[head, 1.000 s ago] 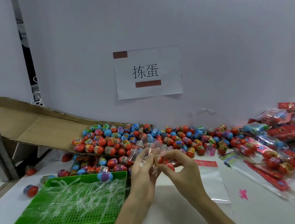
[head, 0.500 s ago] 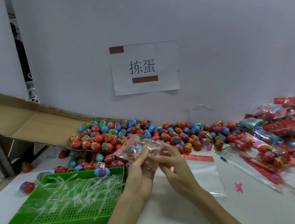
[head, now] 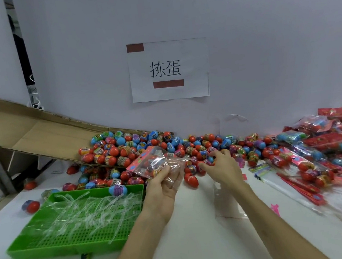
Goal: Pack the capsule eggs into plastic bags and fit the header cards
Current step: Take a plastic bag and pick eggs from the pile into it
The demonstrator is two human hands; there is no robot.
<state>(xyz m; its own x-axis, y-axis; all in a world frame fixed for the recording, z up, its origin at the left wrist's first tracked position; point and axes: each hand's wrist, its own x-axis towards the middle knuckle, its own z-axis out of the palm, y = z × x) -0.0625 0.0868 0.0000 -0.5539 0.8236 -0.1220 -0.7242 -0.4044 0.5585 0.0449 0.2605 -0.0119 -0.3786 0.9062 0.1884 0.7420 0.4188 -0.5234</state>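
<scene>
A left hand [head: 164,187] grips a clear plastic bag [head: 159,162] holding red capsule eggs, just above the far right corner of a green plastic mesh tray [head: 72,245] on a white table [head: 189,244]. The bag lies tilted, its long axis slanting from its pink spotted header card [head: 139,159] at the upper left down to its loose clear end at the right. Half a second ago both hands held the bag; now the right hand [head: 223,168] has left it and rests, fingers curled, on the heap of red and blue capsule eggs [head: 242,142]. Whether it grips an egg cannot be told.
</scene>
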